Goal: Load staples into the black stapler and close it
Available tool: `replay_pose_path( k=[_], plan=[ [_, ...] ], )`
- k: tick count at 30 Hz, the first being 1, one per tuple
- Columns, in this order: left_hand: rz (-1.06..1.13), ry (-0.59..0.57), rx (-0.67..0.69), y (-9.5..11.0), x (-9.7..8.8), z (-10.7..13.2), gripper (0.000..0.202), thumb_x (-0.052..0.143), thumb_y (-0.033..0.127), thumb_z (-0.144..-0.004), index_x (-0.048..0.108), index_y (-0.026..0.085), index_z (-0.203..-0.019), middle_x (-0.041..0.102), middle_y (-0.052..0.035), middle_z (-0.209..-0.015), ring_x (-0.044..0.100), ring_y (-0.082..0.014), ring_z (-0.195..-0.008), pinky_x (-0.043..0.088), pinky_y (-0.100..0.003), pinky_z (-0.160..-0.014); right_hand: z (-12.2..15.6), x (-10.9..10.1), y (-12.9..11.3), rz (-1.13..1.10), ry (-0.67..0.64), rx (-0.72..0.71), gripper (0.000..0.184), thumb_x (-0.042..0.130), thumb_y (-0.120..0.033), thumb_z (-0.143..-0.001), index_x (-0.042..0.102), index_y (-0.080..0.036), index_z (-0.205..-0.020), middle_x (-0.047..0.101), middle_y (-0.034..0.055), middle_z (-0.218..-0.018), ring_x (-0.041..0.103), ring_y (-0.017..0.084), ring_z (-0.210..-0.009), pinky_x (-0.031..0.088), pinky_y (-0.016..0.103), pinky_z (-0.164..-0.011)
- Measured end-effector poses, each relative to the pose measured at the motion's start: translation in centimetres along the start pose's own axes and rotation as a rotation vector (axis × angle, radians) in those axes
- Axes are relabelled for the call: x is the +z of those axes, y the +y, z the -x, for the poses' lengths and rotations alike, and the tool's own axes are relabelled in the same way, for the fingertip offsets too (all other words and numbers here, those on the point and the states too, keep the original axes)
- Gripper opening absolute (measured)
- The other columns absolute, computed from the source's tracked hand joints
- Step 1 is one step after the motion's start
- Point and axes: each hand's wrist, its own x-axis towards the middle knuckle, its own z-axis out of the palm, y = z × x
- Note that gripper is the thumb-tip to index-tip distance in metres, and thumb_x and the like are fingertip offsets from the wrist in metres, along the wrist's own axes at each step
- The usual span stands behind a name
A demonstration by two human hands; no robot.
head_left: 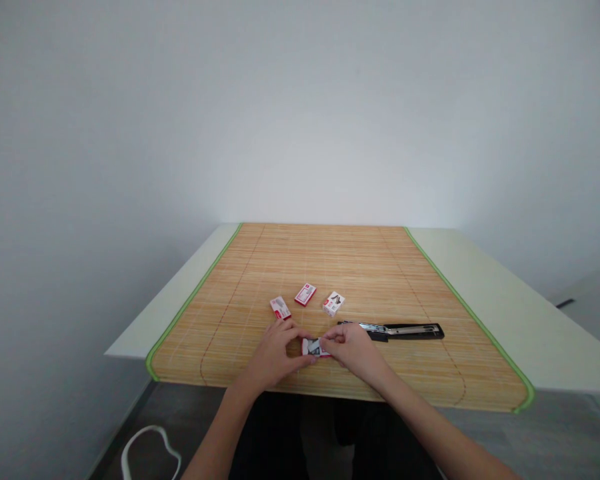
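Observation:
A small open staple box (325, 354), white and pinkish red, lies near the mat's front edge with grey staples showing inside. My left hand (275, 353) holds the box at its left end between thumb and fingers. From the right, my right hand (355, 348) reaches over the box, its thumb and forefinger pinched at a light grey strip of staples (314, 346); the fingertips partly hide it. Just beyond the right hand lies a long black stapler (415, 331) with its silver metal channel exposed. The right hand covers part of its left end.
Behind the hands lie three small staple boxes: a left one (281, 307), a middle one (305, 294) and a right one (334, 303). A bamboo mat (320, 257) with green edging covers most of the white table (500, 313). A white cable (147, 430) hangs at lower left.

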Motion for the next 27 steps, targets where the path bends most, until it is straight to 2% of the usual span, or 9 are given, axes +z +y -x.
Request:
replay_pose_path(
  k=[6,9,12,16,27],
  plan=[
    [0.022,0.002,-0.002,-0.2,-0.2,0.4,0.039,0.082,0.051,-0.08,0.074,0.031,-0.113,0.065,-0.0042,-0.109,0.059,-0.0252,-0.107,0.045,-0.039,-0.096,-0.6,-0.5,0.7,-0.013,-0.027,-0.039,0.024,0.065,-0.036,-0.086,0.078,-0.016,-0.083,0.067,0.001,-0.065,0.054,0.013,-0.055,0.036,0.022,-0.052],
    [0.018,0.001,0.003,-0.2,-0.2,0.4,0.04,0.081,0.052,-0.079,0.074,0.03,-0.112,0.065,-0.0047,-0.107,0.059,-0.0255,-0.106,0.046,-0.04,-0.095,-0.8,-1.0,-0.1,-0.001,-0.114,-0.067,0.021,0.065,-0.034,-0.087,0.075,-0.016,-0.087,0.067,0.0005,-0.066,0.055,0.013,-0.056,0.035,0.022,-0.052],
    [0.0,-0.005,0.008,-0.2,-0.2,0.4,0.042,0.082,0.053,-0.078,0.074,0.031,-0.114,0.064,-0.0042,-0.105,0.059,-0.0252,-0.104,0.046,-0.039,-0.095,-1.1,-1.6,-1.6,0.15,-0.199,-0.138,0.016,0.065,-0.03,-0.088,0.074,-0.017,-0.087,0.065,-0.0014,-0.063,0.052,0.012,-0.054,0.032,0.022,-0.05],
    [-0.008,-0.016,0.002,-0.3,-0.3,0.4,0.045,0.082,0.053,-0.078,0.073,0.033,-0.117,0.063,-0.0038,-0.105,0.059,-0.0248,-0.104,0.045,-0.039,-0.094,-1.8,-1.7,-2.6,0.325,-0.178,-0.186,0.012,0.066,-0.023,-0.085,0.076,-0.017,-0.082,0.067,0.0005,-0.066,0.055,0.013,-0.058,0.033,0.023,-0.053],
    [-0.011,-0.012,0.017,-0.1,-0.3,0.4,0.044,0.083,0.051,-0.078,0.073,0.032,-0.117,0.063,-0.0042,-0.107,0.058,-0.0252,-0.106,0.045,-0.04,-0.096,-1.7,-1.1,-2.0,0.268,-0.124,-0.129,0.011,0.066,-0.022,-0.08,0.077,-0.018,-0.081,0.066,-0.001,-0.063,0.055,0.012,-0.055,0.032,0.023,-0.05]
  ],
)
